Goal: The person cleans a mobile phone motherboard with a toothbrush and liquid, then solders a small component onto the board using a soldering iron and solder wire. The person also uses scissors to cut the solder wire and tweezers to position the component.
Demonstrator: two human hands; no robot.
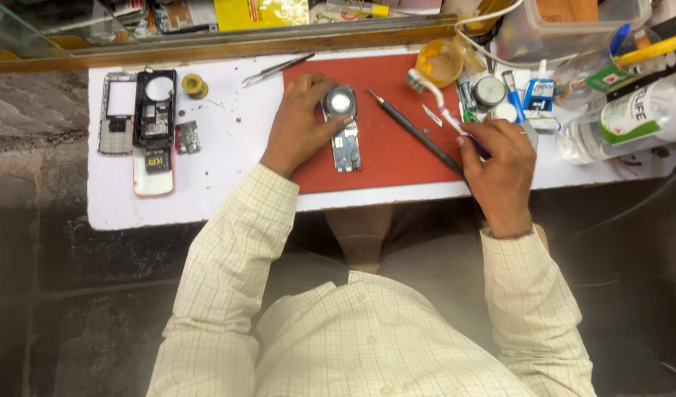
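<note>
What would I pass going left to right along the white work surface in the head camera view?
Silver phone frame → black phone housing → solder spool → tweezers → left hand → circuit board → soldering iron → right hand → clear plastic bottle.

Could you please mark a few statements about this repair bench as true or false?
1. The left hand rests on the circuit board. True.
2. The board lies on a blue mat. False: the mat is red.
3. The right hand holds a toothbrush. True.
4. The tweezers are in the left hand. False: they lie on the white surface, above that hand.
5. The phone frames lie left of the mat. True.
</note>
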